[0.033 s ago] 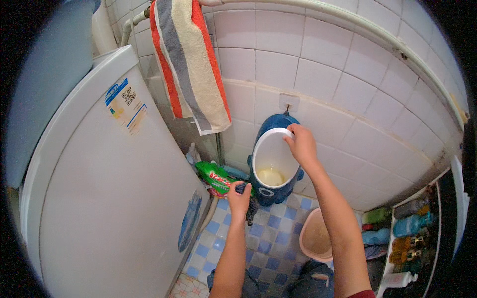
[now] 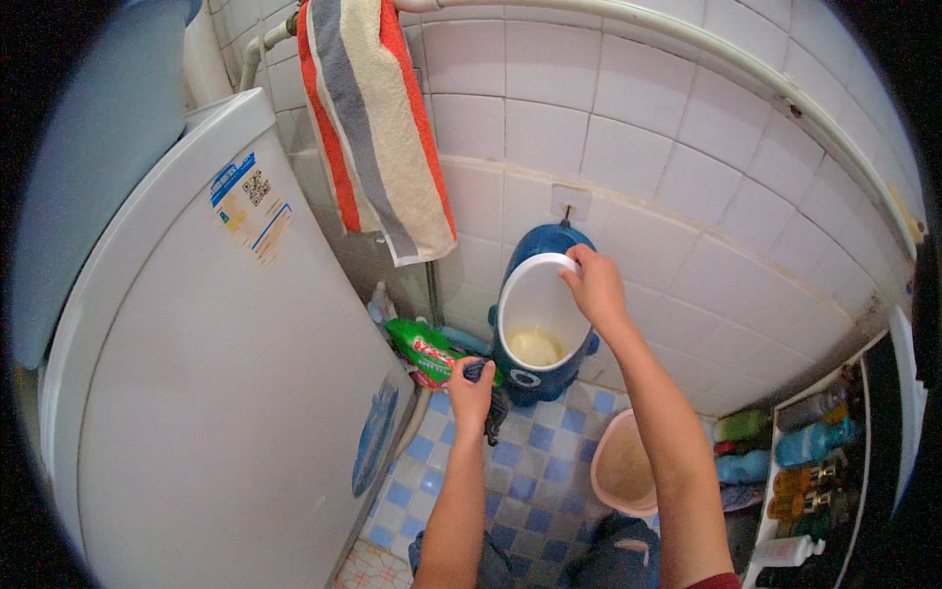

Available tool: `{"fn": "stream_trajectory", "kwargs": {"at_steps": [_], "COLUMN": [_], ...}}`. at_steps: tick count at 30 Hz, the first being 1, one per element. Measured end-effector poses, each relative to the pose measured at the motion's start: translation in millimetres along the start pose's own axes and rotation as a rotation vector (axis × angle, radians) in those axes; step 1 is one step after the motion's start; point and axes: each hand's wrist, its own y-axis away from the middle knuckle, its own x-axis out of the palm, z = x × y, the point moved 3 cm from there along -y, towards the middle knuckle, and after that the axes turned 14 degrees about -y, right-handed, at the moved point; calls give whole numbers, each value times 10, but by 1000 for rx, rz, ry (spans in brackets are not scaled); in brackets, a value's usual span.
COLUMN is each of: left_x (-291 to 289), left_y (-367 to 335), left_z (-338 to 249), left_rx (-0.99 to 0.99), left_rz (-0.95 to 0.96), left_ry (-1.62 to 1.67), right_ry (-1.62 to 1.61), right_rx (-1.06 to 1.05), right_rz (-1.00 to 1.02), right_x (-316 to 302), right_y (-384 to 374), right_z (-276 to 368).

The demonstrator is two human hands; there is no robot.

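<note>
A child's urinal (image 2: 552, 240), dark blue with a white inner bowl (image 2: 543, 299), hangs on the tiled wall from a hook. Pale yellow liquid (image 2: 535, 348) lies at the bottom of the bowl. My right hand (image 2: 597, 288) pinches the bowl's upper right rim, thumb inside. Lower left of the urinal, my left hand (image 2: 471, 393) is closed on a dark crumpled cloth (image 2: 497, 414), whose loose end hangs below the fingers. Just behind that hand lies a green detergent bag (image 2: 420, 346), partly covered by it.
At left stands a white washing machine (image 2: 226, 373). A striped towel (image 2: 378, 128) hangs from a pipe (image 2: 608, 12). On the blue-and-white floor (image 2: 520, 461), a pink basin (image 2: 622, 461) sits partly behind my right forearm. Several bottles (image 2: 805, 447) fill a shelf at right.
</note>
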Motion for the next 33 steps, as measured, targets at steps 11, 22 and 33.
{"fn": "stream_trajectory", "kwargs": {"at_steps": [11,22,33], "left_x": [-441,-1048,-1610], "left_y": [388,582,742], "left_z": [-620,-461,-468], "left_rx": [113,49,124], "left_rz": [-75,5,-99], "left_ry": [-92,-180,-655], "right_ry": [14,-19,-135], "right_rx": [-89,-74,19], "right_rz": [-17,-17,215], "right_x": [-523,-922,183], "right_y": [187,629,1397], "right_z": [596,1223,941]}}
